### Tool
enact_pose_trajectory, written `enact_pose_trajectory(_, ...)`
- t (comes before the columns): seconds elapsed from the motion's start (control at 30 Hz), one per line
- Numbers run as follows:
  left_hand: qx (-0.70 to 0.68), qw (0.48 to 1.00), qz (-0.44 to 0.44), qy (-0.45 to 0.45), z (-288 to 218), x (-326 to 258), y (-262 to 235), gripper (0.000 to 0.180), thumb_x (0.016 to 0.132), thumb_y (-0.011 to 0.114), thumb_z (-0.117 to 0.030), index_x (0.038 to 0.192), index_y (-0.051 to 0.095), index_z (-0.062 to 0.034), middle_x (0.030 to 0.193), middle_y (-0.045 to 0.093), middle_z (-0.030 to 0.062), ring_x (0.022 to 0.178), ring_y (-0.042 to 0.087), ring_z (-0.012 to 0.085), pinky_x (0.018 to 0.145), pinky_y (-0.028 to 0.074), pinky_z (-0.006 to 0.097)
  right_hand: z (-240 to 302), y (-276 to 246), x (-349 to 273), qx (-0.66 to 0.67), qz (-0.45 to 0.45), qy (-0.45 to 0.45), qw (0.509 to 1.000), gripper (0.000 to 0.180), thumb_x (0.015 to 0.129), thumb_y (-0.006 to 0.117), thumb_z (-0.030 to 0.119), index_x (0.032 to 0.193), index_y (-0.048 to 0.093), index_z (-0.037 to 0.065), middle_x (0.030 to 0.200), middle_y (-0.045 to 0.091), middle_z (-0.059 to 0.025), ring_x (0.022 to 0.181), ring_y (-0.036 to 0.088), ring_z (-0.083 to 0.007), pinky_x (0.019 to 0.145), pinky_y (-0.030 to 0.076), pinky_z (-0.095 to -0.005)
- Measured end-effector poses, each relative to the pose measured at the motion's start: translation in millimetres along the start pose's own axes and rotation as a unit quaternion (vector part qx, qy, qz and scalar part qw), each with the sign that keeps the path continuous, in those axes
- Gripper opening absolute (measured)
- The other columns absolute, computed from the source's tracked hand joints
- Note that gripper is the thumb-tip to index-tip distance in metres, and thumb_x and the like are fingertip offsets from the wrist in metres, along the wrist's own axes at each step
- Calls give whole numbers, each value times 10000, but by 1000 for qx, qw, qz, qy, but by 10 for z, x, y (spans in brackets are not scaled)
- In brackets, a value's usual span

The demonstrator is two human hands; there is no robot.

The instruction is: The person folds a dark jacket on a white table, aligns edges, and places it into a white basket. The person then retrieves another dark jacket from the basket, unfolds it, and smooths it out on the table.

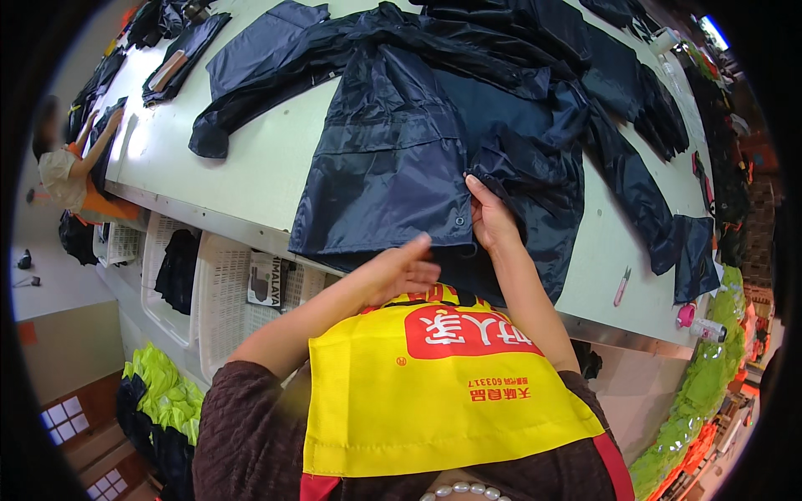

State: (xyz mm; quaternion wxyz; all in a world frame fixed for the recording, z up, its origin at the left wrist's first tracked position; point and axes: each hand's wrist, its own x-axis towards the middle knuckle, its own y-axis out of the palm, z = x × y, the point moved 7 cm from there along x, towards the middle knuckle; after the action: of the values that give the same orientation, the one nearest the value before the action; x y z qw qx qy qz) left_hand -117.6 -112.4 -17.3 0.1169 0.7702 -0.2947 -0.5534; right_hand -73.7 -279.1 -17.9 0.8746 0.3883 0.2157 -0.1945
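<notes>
A shiny dark navy rain jacket (380, 179) lies spread on the table before me, its front parted and its sleeves reaching out to both sides. My right hand (493, 219) pinches the jacket's front edge, thumb on top and the other fingers mostly hidden behind the cloth. Close to that hand, a round snap button (459, 221) shows near the hem corner. My left hand (407, 271) hovers by the bottom hem, its fingers stretched out, slightly blurred and holding nothing.
More dark garments (635, 92) cover the far side of the pale table (242, 188). Small pink-handled snips (622, 286) and a clear bottle (708, 329) lie at right. White plastic crates (219, 288) sit under the left edge. A co-worker (71, 175) handles dark cloth at far left.
</notes>
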Motion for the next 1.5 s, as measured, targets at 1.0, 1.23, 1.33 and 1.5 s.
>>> enact_pose_trajectory(1.0, -131, 983, 33, 127, -539, 546, 560, 165, 839, 637, -101, 954, 618, 15, 907, 651, 108, 820, 639, 208, 785, 521, 309, -88, -503, -628, -19, -46, -27, 998, 192, 794, 727, 233, 908, 668, 90, 856, 648, -3, 728, 546, -88, 701, 436, -201)
enact_pose_trajectory(1.23, -119, 982, 18, 147, -507, 603, 547, 150, 839, 645, -108, 923, 625, 15, 865, 655, 102, 784, 643, 203, 730, 531, 300, -146, -496, -576, -21, -54, -14, 998, 133, 790, 729, 207, 854, 652, 120, 801, 611, 40, 690, 500, -73, 665, 401, -197)
enact_pose_trajectory(1.33, -118, 981, 17, 155, -514, 585, 560, 137, 838, 645, -107, 908, 631, 9, 846, 658, 99, 759, 647, 203, 709, 534, 298, -170, -511, -555, -10, -59, -18, 998, 133, 790, 728, 203, 859, 649, 121, 795, 600, 48, 669, 481, -69, 649, 393, -194)
enact_pose_trajectory(1.5, -129, 977, 18, 166, -513, 606, 540, 129, 839, 638, -102, 908, 624, 6, 842, 661, 102, 742, 653, 208, 695, 540, 305, -158, -465, -572, -20, -55, -26, 998, 128, 804, 711, 212, 872, 649, 123, 805, 591, 55, 674, 463, -64, 661, 382, -191)
